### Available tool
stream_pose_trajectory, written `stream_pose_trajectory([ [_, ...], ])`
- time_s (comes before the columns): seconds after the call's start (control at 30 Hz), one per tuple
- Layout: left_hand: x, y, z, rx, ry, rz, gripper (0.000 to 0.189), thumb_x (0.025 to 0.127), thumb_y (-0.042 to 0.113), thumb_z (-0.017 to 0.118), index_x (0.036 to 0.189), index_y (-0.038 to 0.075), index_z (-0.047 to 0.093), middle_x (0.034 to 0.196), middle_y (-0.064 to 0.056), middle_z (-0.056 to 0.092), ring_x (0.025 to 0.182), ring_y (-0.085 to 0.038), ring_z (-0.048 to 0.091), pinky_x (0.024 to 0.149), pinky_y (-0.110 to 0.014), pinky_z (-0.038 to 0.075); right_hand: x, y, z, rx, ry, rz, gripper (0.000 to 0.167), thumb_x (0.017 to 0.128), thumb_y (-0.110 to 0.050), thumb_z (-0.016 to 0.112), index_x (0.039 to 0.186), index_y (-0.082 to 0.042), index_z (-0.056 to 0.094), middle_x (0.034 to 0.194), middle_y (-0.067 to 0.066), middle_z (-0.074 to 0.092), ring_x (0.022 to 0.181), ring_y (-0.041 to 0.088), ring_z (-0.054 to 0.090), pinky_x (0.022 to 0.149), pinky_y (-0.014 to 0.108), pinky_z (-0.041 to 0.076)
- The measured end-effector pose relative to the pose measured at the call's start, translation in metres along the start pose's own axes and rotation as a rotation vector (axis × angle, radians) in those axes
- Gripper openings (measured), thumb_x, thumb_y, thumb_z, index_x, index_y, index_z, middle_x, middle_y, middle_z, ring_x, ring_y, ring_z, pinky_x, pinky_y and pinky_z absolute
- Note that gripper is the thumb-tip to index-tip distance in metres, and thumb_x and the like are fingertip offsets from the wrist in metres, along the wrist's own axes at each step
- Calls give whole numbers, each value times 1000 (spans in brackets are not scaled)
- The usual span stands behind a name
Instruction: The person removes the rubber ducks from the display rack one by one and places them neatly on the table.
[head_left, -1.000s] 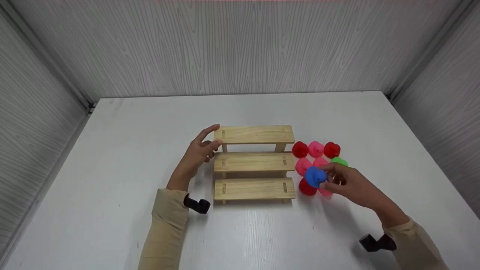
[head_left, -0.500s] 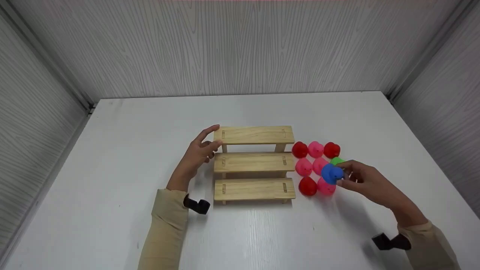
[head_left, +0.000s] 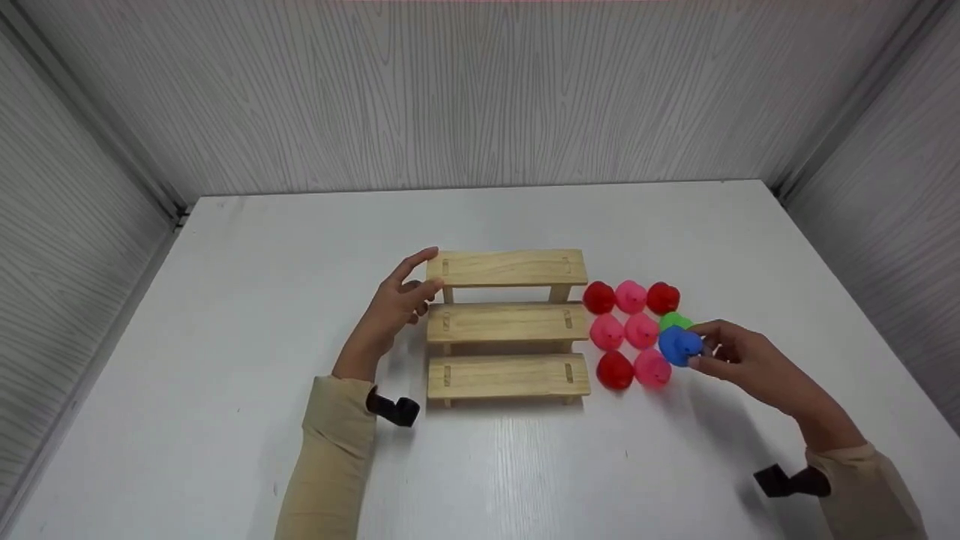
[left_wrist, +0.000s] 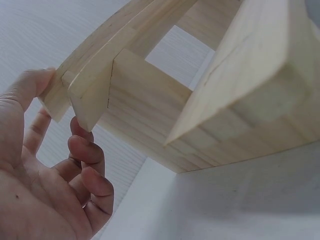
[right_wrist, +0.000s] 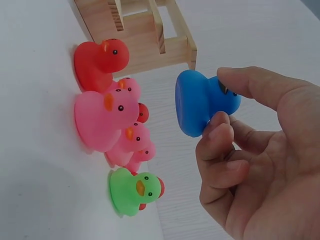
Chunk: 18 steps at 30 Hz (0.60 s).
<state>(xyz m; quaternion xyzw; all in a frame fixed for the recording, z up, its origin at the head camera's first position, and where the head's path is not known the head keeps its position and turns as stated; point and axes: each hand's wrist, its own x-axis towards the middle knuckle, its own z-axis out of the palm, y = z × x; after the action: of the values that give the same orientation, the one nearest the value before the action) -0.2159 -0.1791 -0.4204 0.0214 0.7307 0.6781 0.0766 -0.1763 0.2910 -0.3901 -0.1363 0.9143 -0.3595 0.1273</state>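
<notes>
A three-tier wooden stand point(head_left: 510, 324) sits mid-table, its steps bare. My left hand point(head_left: 395, 304) grips the left end of its top step, thumb and forefinger on the board's edges; the left wrist view shows the other fingers curled beside the support point(left_wrist: 145, 95). Between thumb and fingers my right hand point(head_left: 750, 367) pinches a blue rubber duck point(right_wrist: 205, 102) by the head, held above the table. Under it in the head view, partly covered, is a green rubber duck point(right_wrist: 131, 192). Left of that stand several pink rubber ducks point(head_left: 641, 331) and red rubber ducks point(head_left: 615, 370).
The ducks stand in close rows against the stand's right side. The white table point(head_left: 480, 472) runs back to a grey wood-grain panel point(head_left: 480, 90), with side panels at left point(head_left: 67, 195) and right point(head_left: 885, 187).
My right hand has moved to the right with the blue duck, from over the pink and red ducks to beside the green one. The left hand stays on the stand.
</notes>
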Motion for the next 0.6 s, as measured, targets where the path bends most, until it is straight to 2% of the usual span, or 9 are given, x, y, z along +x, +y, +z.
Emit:
stream_pose_trajectory([
  [0.17,2,-3,0,-4,2,11,55,95,32,63,145,33,41,81,0,50,70,-18,38,64,-32,31,2,12,0,-10,-8,27,49,89,-26,70,128,-3,51,97,9,55,80,16,53,64,26,51],
  [0.37,3,-4,0,-1,-2,26,57,95,30,62,147,29,39,79,-1,49,69,-18,38,64,-31,31,2,22,-1,12,-25,48,47,91,-26,67,128,-1,51,97,10,54,79,18,56,65,25,50],
  [0.6,3,-4,0,7,9,-19,57,93,34,64,145,35,41,82,-1,50,70,-16,39,65,-31,31,1,29,1,2,-40,80,45,92,-26,66,127,-1,52,96,9,53,78,16,53,64,26,49],
])
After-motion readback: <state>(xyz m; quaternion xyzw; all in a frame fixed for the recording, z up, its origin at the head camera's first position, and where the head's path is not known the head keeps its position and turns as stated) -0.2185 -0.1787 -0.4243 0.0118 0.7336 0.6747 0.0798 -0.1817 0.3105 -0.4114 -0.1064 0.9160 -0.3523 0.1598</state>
